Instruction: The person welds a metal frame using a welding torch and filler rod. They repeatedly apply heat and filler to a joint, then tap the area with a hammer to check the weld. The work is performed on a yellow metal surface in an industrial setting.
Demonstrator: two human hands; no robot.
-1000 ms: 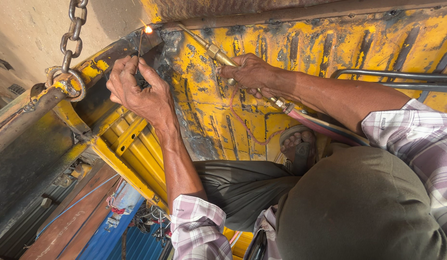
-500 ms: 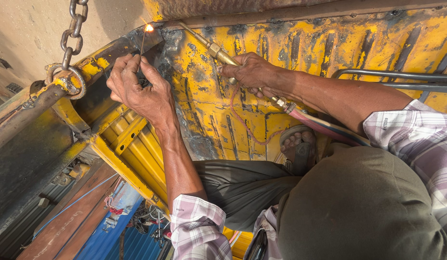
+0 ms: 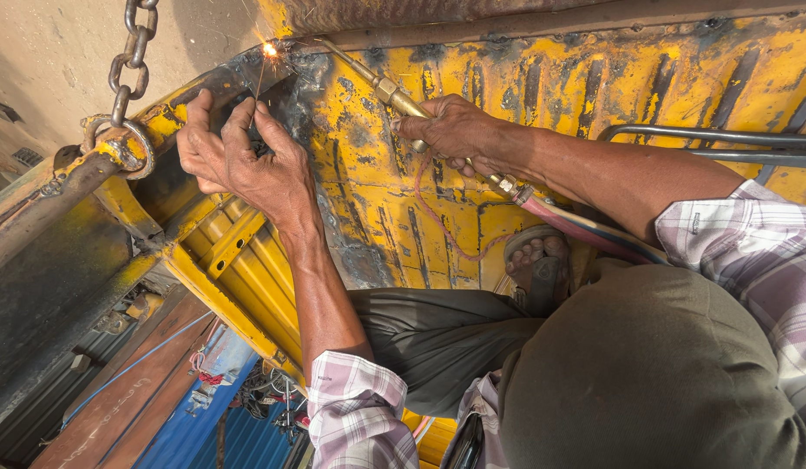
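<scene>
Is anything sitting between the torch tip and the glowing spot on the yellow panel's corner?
Nothing visible blocks it. The brass torch, held in the right hand, runs straight up to the spark on the scorched yellow panel. The left hand holds a thin rod that meets the spark from below, beside the flame path.

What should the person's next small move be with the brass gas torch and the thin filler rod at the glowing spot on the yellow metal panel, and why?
Probably creep the brass gas torch a little along the seam. Its flame sparks at the blackened edge of the yellow metal panel, and the left hand holds the thin filler rod right at that glow, while the right hand grips the torch, so the spot looks hot enough.
</scene>
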